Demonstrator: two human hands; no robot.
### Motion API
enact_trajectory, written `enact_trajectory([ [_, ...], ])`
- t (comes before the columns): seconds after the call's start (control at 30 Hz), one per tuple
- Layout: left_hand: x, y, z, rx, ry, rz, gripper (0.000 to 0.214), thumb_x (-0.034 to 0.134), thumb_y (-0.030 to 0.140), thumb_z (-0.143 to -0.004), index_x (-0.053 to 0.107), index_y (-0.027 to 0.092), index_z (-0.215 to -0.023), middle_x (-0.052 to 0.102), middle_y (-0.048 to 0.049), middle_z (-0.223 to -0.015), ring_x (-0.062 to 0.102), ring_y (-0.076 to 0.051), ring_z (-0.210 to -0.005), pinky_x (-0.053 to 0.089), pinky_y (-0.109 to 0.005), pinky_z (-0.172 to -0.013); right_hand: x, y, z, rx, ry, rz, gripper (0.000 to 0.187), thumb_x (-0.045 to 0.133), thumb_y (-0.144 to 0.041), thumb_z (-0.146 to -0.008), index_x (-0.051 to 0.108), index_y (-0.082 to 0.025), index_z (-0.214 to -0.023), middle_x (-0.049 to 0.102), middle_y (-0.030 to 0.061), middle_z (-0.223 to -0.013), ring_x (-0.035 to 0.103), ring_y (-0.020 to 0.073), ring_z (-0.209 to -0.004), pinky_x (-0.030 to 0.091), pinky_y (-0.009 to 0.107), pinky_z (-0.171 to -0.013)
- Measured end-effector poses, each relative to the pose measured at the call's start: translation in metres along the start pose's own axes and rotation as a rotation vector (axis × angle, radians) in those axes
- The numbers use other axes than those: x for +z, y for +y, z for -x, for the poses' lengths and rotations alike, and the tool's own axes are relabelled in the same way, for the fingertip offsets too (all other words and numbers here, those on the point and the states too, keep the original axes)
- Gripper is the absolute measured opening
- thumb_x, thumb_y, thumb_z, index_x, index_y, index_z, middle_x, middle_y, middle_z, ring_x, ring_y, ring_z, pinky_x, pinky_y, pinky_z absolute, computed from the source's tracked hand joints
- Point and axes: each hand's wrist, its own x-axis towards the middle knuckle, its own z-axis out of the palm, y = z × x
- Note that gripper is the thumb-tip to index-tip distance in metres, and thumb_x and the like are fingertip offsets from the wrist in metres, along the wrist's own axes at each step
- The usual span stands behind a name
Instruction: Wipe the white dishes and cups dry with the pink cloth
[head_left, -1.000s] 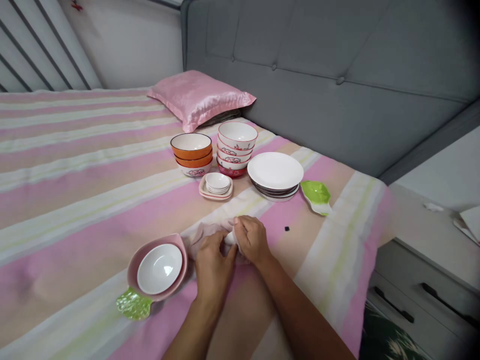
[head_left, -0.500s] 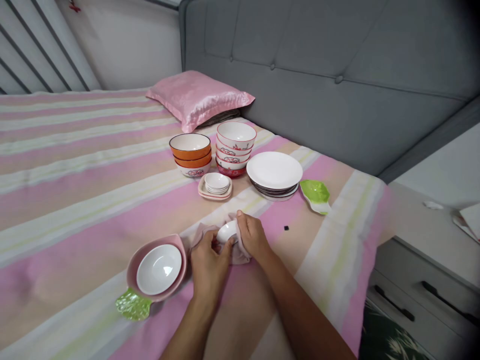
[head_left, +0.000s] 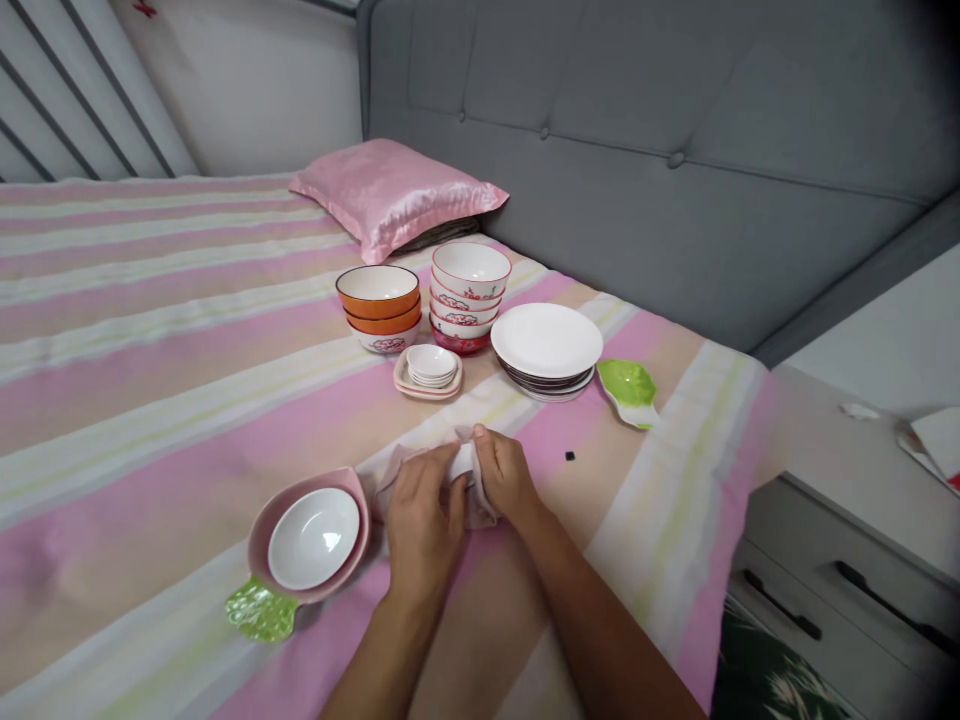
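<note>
My left hand (head_left: 421, 520) and my right hand (head_left: 504, 478) meet over a pale pink cloth (head_left: 397, 468) on the striped bed. Both hands are closed on the cloth, which wraps a small white dish (head_left: 463, 462) that barely shows between them. Just left of my left hand stands a pink leaf-shaped dish (head_left: 352, 490) with a white bowl (head_left: 313, 524) inside it, its green leaf end (head_left: 255, 610) toward me.
Behind the hands stand stacked orange bowls (head_left: 377, 292), stacked red-patterned bowls (head_left: 470, 272), small saucers (head_left: 431, 365), a stack of white plates (head_left: 547, 340) and a green leaf dish (head_left: 628, 388). A pink pillow (head_left: 394, 190) and grey headboard (head_left: 675, 150) lie beyond. A nightstand (head_left: 862, 470) is right.
Half a second ago the small white dish showed bare between my hands. My left hand has since moved the cloth up over it, so it is almost covered.
</note>
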Motion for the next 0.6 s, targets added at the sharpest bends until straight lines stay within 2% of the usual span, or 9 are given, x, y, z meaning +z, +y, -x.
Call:
enact_trajectory([
  [0.4,-0.0006,-0.0019,0.0025,-0.188,0.007,0.098,0.031,0.051,0.025,-0.083,0.057,0.018,-0.112,0.064,-0.0074,-0.105,0.06,-0.021,-0.091,0.047,-0.035,-0.082,-0.0006,-0.0029,-0.0003,0.018,-0.027,0.007,0.04,0.026,-0.03,-0.094,0.061,-0.02,-0.077,0.062,0.0027,-0.068,0.054,0.0158,-0.061,0.036,0.025,-0.058],
  [0.6,0.0011,-0.0015,0.0032,-0.257,0.001,0.252,0.032,0.054,0.028,-0.081,0.056,0.018,-0.112,0.063,-0.0087,-0.107,0.06,-0.021,-0.096,0.049,-0.033,-0.082,-0.0036,-0.0024,0.0012,0.073,0.018,-0.113,0.03,0.028,-0.035,-0.094,0.053,-0.021,-0.085,0.06,-0.0002,-0.073,0.054,0.0137,-0.063,0.037,0.023,-0.06],
])
